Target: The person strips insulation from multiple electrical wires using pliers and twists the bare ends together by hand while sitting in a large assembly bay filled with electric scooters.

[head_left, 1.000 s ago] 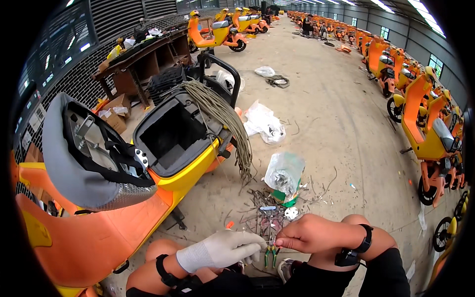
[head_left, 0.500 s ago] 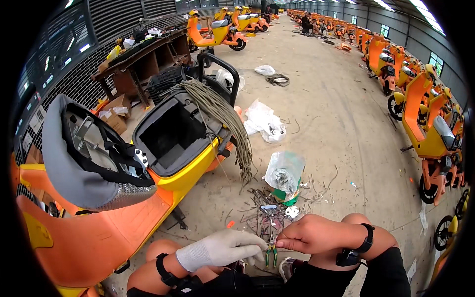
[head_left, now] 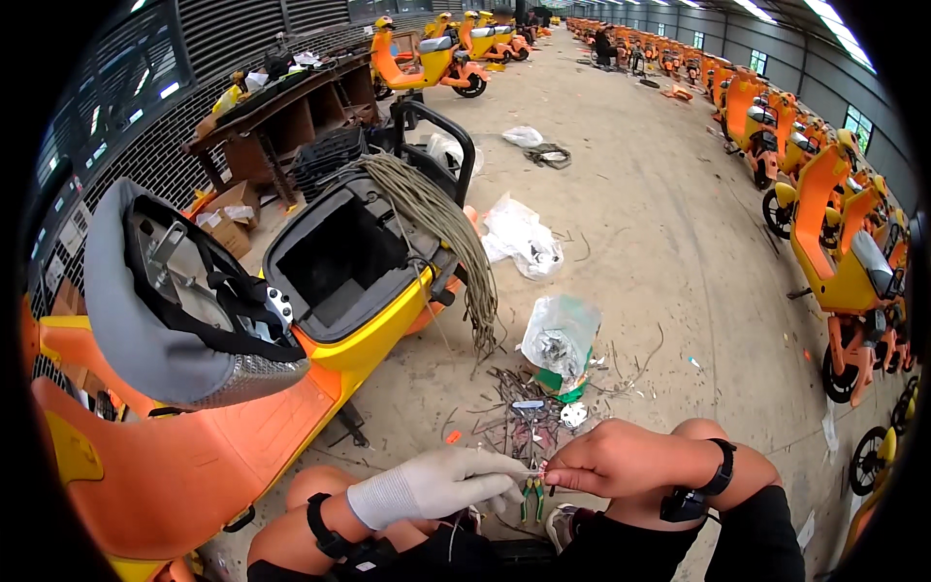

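A single wide fisheye view, from the left one of two cameras worn on a person's head. It looks steeply down over the person's own knees [head_left: 700, 429] and ahead along a long hall [head_left: 818, 78]. Closest, seen from above, are the gloved left hand [head_left: 438, 485] and bare right hand [head_left: 603, 460], with forearms coming in from the near edge. An orange-and-yellow scooter [head_left: 218, 436] looms near on the left; a scooter row [head_left: 824, 262] shrinks from near right toward the far end. Straight edges bend toward the dark, rounded rim.
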Motion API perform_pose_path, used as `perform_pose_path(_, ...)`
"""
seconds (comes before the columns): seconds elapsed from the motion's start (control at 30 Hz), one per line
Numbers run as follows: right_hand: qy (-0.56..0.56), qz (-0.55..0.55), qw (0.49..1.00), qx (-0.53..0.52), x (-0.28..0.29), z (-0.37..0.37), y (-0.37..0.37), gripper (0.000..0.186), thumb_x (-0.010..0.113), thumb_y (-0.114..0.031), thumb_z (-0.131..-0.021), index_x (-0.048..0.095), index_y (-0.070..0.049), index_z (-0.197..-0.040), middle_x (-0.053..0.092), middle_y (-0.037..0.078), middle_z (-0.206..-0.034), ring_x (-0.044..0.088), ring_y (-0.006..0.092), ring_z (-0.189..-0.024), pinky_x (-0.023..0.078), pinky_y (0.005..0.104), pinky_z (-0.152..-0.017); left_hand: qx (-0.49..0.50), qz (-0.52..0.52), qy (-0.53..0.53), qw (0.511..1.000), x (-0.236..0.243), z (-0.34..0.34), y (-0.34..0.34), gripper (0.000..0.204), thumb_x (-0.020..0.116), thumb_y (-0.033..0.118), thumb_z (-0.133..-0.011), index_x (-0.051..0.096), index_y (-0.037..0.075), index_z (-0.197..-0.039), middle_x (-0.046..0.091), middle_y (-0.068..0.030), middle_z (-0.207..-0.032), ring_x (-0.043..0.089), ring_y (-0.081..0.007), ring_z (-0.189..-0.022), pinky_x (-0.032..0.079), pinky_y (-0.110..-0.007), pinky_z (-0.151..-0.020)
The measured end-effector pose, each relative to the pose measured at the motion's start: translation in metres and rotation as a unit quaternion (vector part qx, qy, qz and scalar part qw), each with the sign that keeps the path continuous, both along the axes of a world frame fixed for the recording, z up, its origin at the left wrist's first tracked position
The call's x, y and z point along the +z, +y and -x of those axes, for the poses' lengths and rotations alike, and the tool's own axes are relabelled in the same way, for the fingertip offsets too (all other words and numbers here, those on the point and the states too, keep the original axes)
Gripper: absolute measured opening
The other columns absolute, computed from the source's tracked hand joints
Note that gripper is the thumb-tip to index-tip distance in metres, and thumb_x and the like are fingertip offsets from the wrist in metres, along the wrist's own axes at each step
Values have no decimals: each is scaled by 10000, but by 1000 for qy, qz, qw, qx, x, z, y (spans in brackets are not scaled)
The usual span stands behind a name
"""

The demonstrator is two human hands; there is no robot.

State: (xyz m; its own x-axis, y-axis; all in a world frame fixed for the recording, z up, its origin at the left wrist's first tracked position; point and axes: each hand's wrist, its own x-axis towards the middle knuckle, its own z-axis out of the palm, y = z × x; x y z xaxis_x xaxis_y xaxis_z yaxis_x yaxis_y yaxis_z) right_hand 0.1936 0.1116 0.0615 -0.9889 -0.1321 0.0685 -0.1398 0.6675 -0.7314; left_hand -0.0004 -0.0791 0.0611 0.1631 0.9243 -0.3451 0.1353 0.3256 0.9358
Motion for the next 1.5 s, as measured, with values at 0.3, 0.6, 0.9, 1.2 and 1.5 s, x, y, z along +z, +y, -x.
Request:
perform_pose_path(0.3, 3, -3, 1000, -11, 0, 1, -1, 287, 588, -327, -987, 704, -79, -899, 624, 131, -675, 615, 352, -631, 500, 424, -564, -11, 23, 33, 999, 3, 2, 0, 313, 481, 168, -1018, 607, -2, -1249, 729, -75, -1030, 694, -161, -917, 543, -301, -848)
perform_pose_path(0.6, 8, -12, 1000, -5, 1, 2, -1, 295, 585, -329, -990, 697, -78, -882, 613, 133, -665, 608, 360, -621, 497, 427, -556, -49, -11, 67, 997, -7, 6, -4, 311, 460, 161, -1016, 596, 4, -1247, 726, -75, -1046, 695, -164, -894, 550, -300, -833)
perform_pose_path(0.9, -7, -4, 1000, -4, 6, 3, -3, 293, 582, -323, -991, 694, -70, -896, 634, 139, -702, 617, 365, -652, 500, 434, -573, -65, 12, 38, 997, 1, 6, -4, 312, 456, 171, -1012, 604, 3, -1229, 730, -71, -1051, 702, -162, -869, 555, -301, -821)
perform_pose_path(1.2, 10, -1, 999, 31, 2, 4, -4, 282, 588, -302, -989, 689, -54, -898, 635, 136, -706, 614, 365, -652, 501, 432, -571, -91, 22, 77, 993, 2, 5, -3, 313, 480, 193, -998, 618, 0, -1202, 729, -66, -1005, 704, -154, -856, 554, -299, -814)
perform_pose_path(1.5, 7, -5, 1000, 19, -2, 4, -2, 304, 573, -322, -996, 694, -68, -881, 615, 134, -662, 603, 358, -613, 493, 424, -552, -64, 33, 80, 994, 1, 2, -1, 316, 486, 227, -1010, 633, 4, -1179, 728, -80, -991, 695, -157, -896, 548, -302, -830)
